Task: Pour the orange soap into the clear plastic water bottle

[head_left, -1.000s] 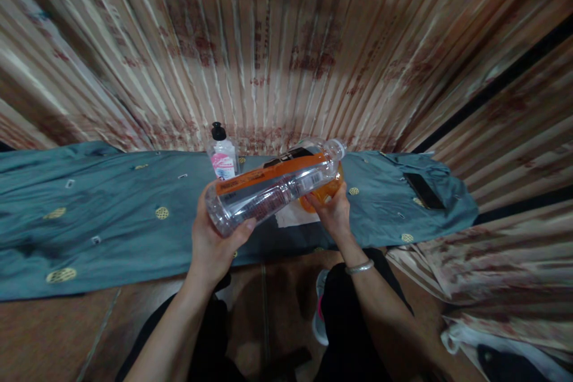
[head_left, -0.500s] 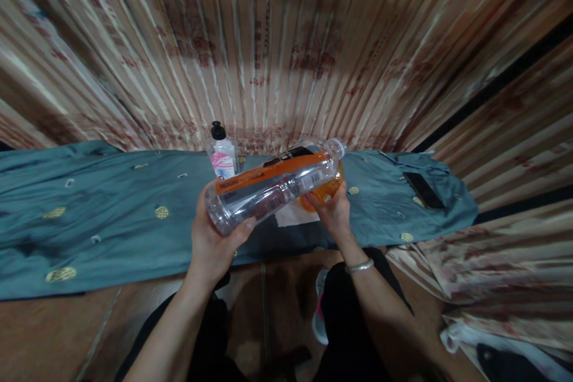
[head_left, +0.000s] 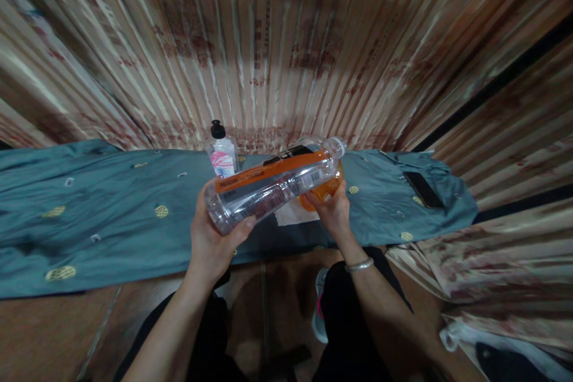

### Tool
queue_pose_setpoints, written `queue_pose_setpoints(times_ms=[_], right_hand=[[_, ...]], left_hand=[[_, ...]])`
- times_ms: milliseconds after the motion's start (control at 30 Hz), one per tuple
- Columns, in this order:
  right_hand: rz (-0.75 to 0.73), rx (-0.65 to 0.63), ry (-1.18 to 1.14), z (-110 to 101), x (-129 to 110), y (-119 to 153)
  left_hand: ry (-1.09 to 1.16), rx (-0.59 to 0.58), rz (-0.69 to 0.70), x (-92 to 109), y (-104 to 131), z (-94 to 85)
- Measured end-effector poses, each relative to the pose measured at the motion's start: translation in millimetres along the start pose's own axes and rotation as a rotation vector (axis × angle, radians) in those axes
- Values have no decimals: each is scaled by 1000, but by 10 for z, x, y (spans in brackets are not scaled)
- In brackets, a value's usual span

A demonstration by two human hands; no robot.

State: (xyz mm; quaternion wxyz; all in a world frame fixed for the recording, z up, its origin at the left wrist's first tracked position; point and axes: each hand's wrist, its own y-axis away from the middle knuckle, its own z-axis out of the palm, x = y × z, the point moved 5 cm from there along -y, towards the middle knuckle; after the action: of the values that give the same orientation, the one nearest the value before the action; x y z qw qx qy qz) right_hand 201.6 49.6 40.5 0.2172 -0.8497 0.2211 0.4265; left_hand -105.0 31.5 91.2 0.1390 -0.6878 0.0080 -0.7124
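My left hand (head_left: 217,239) is closed around the base of a large clear plastic bottle (head_left: 268,188) with an orange and dark label. The bottle lies tilted in the air, its neck pointing right and slightly upward in view. Partly hidden behind that neck is an orange see-through container (head_left: 320,194); its full shape does not show. My right hand (head_left: 333,209) wraps around the near side of this container. Under it, a piece of white paper or tissue (head_left: 295,215) is spread on the cloth. Whether liquid runs between the two is not visible.
A clear bottle with a black cap and pink label (head_left: 222,158) stands behind my left hand. A dark phone (head_left: 422,189) lies to the right on the green patterned cloth (head_left: 125,209). Pleated curtains (head_left: 268,59) hang behind. My legs and a shoe (head_left: 319,310) are below.
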Motion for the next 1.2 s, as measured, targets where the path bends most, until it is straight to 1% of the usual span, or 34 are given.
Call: queue_pose_setpoints(times_ms=[300, 633, 833, 967, 1200], right_hand=[[-11, 8, 9, 5, 11, -1], [13, 3, -2, 3, 28, -7], [9, 13, 1, 11, 58, -17], [-21, 24, 2, 19, 51, -16], [-14, 19, -6, 6, 27, -7]], left_hand=[[17, 16, 1, 9, 4, 15], [11, -7, 19, 20, 3, 15], [12, 11, 13, 10, 6, 8], [5, 4, 13, 11, 6, 4], [0, 3, 18, 15, 8, 3]])
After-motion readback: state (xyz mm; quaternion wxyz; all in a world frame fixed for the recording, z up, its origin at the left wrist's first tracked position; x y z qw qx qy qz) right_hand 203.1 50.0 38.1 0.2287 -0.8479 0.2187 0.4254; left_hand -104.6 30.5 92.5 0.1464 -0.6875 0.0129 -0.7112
